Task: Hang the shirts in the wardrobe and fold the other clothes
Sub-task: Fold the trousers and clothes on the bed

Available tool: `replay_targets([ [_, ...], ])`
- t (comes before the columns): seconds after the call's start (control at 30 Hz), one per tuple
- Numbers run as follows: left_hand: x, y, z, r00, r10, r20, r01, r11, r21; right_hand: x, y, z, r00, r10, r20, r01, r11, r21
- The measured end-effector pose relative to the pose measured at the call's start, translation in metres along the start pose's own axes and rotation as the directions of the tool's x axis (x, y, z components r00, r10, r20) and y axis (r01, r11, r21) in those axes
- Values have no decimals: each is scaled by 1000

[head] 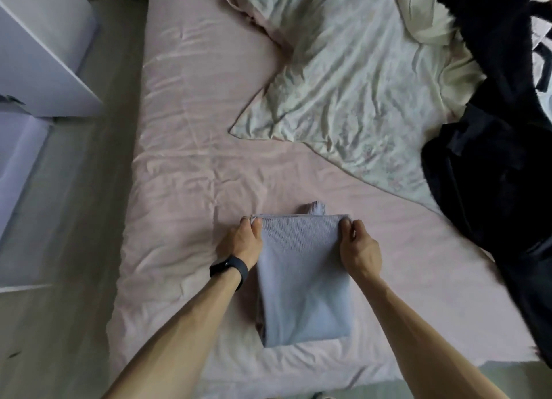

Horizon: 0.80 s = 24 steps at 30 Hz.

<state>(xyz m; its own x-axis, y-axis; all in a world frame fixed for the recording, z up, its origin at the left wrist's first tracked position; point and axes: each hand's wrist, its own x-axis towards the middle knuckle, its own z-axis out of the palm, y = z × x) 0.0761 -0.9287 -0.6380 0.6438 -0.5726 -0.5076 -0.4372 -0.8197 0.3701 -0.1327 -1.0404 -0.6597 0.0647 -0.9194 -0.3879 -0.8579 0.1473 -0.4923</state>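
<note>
Fingers (256,226) of my left hand (240,244) and right hand (360,250) pinch the grey knit garment (301,279) by its upper corners, to square the fold.

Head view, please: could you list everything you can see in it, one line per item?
Folded garment: one, grey-blue knit, on the near part of the bed.
Bed sheet: one, pale pink, creased, covering the mattress.
Duvet cover: one, pale with a faint pattern, rumpled at the far side of the bed.
Dark clothes: one heap, black or navy, at the bed's right edge.
White cabinet: one, on the floor left of the bed.
Floor: grey-brown boards, left of the bed.
Wristband: one, black, on the left wrist.
Left hand: pinches the garment's far left corner.
Right hand: pinches its far right corner.
</note>
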Motion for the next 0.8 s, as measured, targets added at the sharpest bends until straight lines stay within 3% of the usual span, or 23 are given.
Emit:
replay_targets([
  [0.2,36,-3,15,999,-32,42,28,994,105,28,-3,20,996,34,82,-23,991,-129],
  [0.33,52,-3,30,999,-33,19,31,997,68,43,-4,31,991,71,113,-52,985,-162],
  [0.4,48,-5,40,999,-31,-41,30,999,-33,44,-3,33,990,79,115,-63,988,-141],
  [0.47,24,-4,50,971,76,-228,-74,997,17,39,1,33,991,64,118,-56,996,-67],
  [0.53,-10,-3,63,884,307,-352,-256,949,185,24,8,36,999,-31,44,28,997,68],
  [0.63,-70,4,93,827,495,-266,-431,863,263,-6,31,38,931,-356,-85,353,934,-45],
  [0.73,-112,7,122,863,494,-109,-427,827,364,-36,57,40,811,-583,-48,571,807,-148],
  [0.8,-115,-2,135,907,409,-102,-337,849,406,-55,65,43,775,-627,72,629,758,-173],
])
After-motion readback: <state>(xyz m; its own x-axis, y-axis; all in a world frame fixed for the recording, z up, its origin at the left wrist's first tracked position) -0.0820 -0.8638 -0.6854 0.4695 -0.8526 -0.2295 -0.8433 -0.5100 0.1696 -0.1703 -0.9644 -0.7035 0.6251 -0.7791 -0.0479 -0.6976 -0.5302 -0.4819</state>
